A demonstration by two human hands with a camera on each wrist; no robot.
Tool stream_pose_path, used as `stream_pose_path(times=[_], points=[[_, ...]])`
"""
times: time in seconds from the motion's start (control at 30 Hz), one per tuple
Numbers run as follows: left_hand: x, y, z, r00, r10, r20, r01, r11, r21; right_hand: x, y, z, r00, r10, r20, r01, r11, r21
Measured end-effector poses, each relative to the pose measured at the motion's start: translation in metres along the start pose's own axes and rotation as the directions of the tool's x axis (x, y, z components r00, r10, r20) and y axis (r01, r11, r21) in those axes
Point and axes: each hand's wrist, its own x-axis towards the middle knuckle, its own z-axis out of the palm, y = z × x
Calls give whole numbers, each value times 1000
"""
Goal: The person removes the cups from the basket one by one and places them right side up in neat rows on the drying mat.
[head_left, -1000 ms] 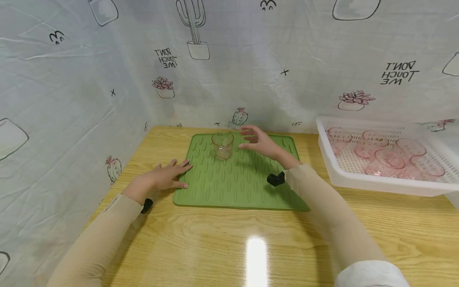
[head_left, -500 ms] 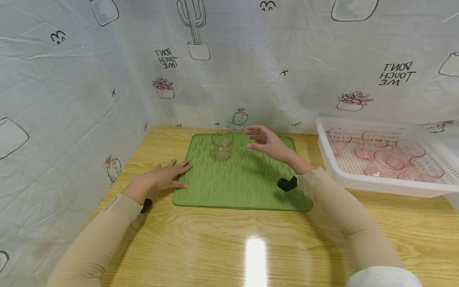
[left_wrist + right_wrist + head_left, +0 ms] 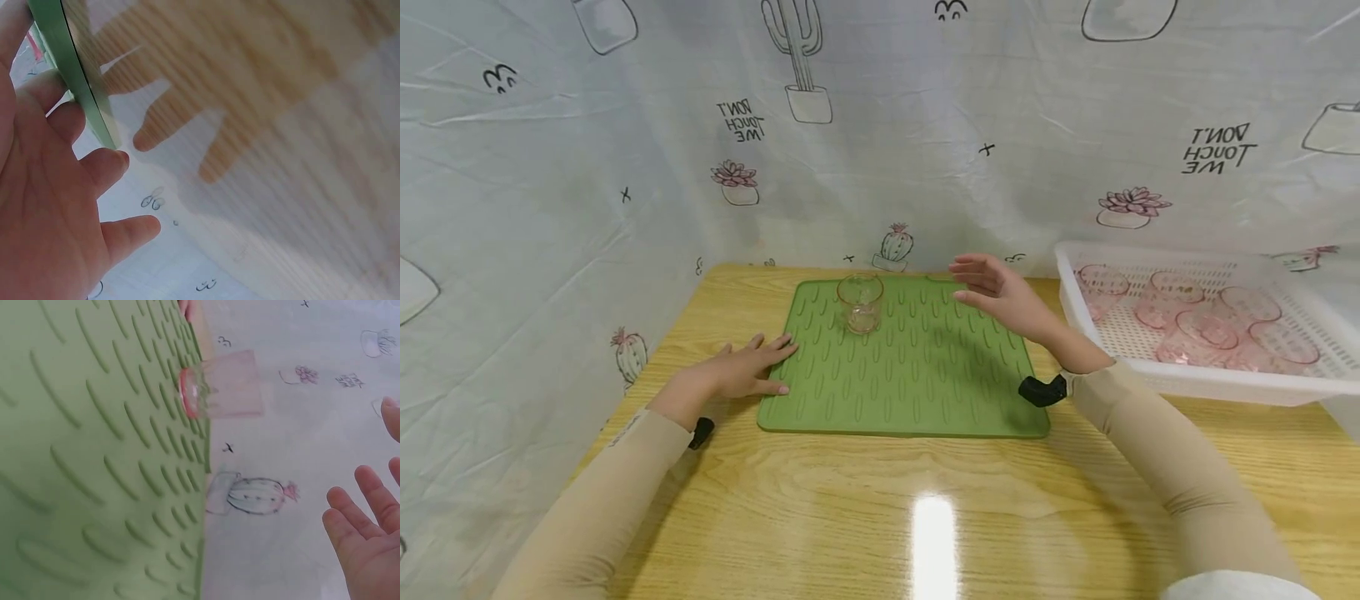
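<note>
Wooden table (image 3: 805,500) – upright glass (image 3: 861,307) on green mat (image 3: 917,392) is flanked by left grip (image 3: 741,372) and right grip (image 3: 1011,300), both unclenched, empty.

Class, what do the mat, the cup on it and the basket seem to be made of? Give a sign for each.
Mat: probably matte silicone or rubber, with moulded ridges.
Cup: glossy, pink-tinted glass or clear plastic; the mat shows through.
Basket: likely white plastic, smooth-rimmed, walls pierced with small holes.
</note>
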Motion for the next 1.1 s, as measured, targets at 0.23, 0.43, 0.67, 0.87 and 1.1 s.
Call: stream_pose_path(times=[0.23,0.43,0.67,0.87,1.1], points=[[-2,1,-2,1000,4,0,-4,1000,6,-16,-9,-28,999,-17,-35,15,998,-57],[0,0,-1,1000,6,2,-6,1000,7,-23,-19,-56,992,-8,-130,-5,995,-101],[1,-2,0,1000,5,0,-5,1000,-14,-28,-24,-83,980,7,-198,-38,988,-150],[0,-2,-1,1000,11,-1,-11,1000,-16,-31,-17,-102,966,47,-254,-100,974,-203],[-2,1,-2,1000,9,4,-9,1000,-24,-36,-7,-120,945,90,-313,-170,956,-239]])
